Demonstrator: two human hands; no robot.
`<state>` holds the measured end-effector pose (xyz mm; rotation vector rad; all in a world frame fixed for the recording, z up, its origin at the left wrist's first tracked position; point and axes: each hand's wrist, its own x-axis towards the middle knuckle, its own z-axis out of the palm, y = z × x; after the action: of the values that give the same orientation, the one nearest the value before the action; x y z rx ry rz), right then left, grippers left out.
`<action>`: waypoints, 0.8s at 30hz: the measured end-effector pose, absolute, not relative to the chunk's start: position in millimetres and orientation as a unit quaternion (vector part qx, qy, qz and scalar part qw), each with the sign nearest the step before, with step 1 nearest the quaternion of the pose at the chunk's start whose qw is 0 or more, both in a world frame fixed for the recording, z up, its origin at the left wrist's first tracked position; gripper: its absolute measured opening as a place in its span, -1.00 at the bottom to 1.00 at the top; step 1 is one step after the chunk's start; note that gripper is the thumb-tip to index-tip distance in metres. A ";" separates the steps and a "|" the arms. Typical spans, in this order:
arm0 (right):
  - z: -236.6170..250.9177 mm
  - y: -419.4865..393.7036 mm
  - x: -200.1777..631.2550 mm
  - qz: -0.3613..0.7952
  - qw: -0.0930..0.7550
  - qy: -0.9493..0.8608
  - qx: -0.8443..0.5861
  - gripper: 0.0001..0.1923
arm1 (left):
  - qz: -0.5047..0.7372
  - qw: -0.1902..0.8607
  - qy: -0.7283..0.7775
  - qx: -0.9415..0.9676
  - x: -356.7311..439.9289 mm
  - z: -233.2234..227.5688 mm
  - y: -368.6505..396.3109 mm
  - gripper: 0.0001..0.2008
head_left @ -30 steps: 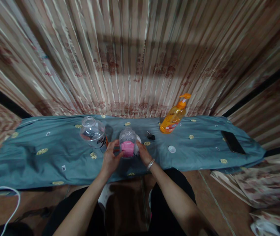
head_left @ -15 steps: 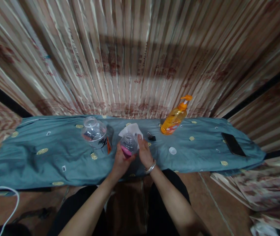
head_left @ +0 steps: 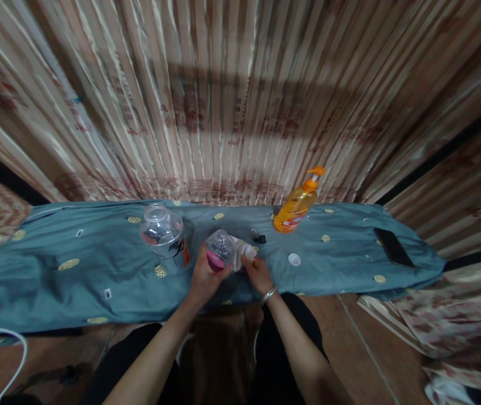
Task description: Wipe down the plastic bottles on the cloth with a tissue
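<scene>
Clear plastic bottle (head_left: pixel 219 251) held over the teal-covered counter (head_left: pixel 97 270), white cloth (head_left: pixel 240 253) pressed to its side.

The bottle, small, uncapped and pink-banded, is gripped from 7 o'clock by the left hand (head_left: pixel 203 277), fingers wrapped round its base, apparently to steady it. At its 3 o'clock the cloth is pinched by the right hand (head_left: pixel 258 271). A larger clear bottle (head_left: pixel 163 235) stands at 10 o'clock, an orange pump bottle (head_left: pixel 297 203) at 2 o'clock.

**Dim, warped wide-angle view**

Light is low and warm, leaving the curtain (head_left: pixel 240 112) murky. A broad shadow bar crosses it. Edges bend strongly, fisheye-style, and corners smear. The bottle (head_left: pixel 220 250) in hand looks soft; the lower frame falls dark.
</scene>
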<state>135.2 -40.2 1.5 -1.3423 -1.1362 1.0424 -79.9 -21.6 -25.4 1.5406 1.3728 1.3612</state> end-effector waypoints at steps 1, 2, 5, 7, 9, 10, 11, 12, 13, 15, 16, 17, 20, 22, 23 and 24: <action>3.8 -42.8 148.0 0.413 0.500 -0.482 -0.589 -0.37 | 0.525 0.327 0.522 0.587 -79.4 -24.8 -20.8 -0.40; 8.6 -44.6 160.5 0.380 0.469 -0.494 -0.626 -0.45 | 0.529 0.327 0.520 0.586 -78.7 -24.3 -20.1 -0.30; 34.5 -37.8 186.4 0.181 0.261 -0.599 -0.735 -0.77 | 0.533 0.335 0.517 0.579 -76.4 -23.6 -18.9 -0.08; 55.5 -21.9 187.9 0.098 0.148 -0.667 -0.724 -0.58 | 0.532 0.344 0.516 0.577 -74.7 -23.9 -19.0 -0.14; 73.5 -1.6 179.1 0.071 0.027 -0.702 -0.708 -0.38 | 0.529 0.352 0.514 0.577 -73.2 -24.2 -19.7 -0.32; 80.4 8.1 173.4 0.075 -0.019 -0.713 -0.697 -0.34 | 0.527 0.356 0.513 0.577 -72.6 -24.3 -20.3 -0.40; 85.6 16.4 168.1 0.083 -0.042 -0.717 -0.691 -0.35 | 0.524 0.361 0.512 0.577 -72.2 -24.4 -20.9 -0.45; 89.4 23.0 164.2 0.093 -0.057 -0.718 -0.687 -0.39 | 0.522 0.365 0.511 0.577 -72.0 -24.5 -21.5 -0.49; 91.9 27.5 162.3 0.104 -0.060 -0.718 -0.686 -0.46 | 0.519 0.370 0.510 0.578 -71.9 -24.6 -22.1 -0.50; 95.1 31.0 164.6 0.120 -0.045 -0.714 -0.689 -0.58 | 0.513 0.380 0.508 0.578 -71.9 -25.0 -23.1 -0.51; 96.4 30.4 167.9 0.125 -0.031 -0.711 -0.691 -0.61 | 0.511 0.384 0.507 0.578 -71.8 -25.2 -23.5 -0.52; 97.9 28.8 171.8 0.125 -0.019 -0.710 -0.692 -0.62 | 0.509 0.389 0.507 0.577 -71.7 -25.5 -23.7 -0.51; 105.6 19.9 177.3 0.190 0.164 -0.705 -0.663 -0.70 | 0.506 0.403 0.504 0.573 -70.6 -26.0 -23.4 -0.51; 113.4 12.6 170.3 0.309 0.378 -0.673 -0.556 -0.70 | 0.505 0.410 0.500 0.572 -69.6 -25.6 -22.6 -0.52; 117.9 8.9 163.6 0.367 0.465 -0.645 -0.482 -0.64 | 0.505 0.413 0.498 0.572 -69.0 -25.0 -22.2 -0.52; 122.4 5.4 155.6 0.407 0.513 -0.628 -0.421 -0.57 | 0.505 0.415 0.496 0.572 -68.4 -24.3 -21.8 -0.52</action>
<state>155.6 5.4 122.4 -1.0111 -1.5093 0.9787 -68.4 -21.8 -24.3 1.4368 1.2454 1.2694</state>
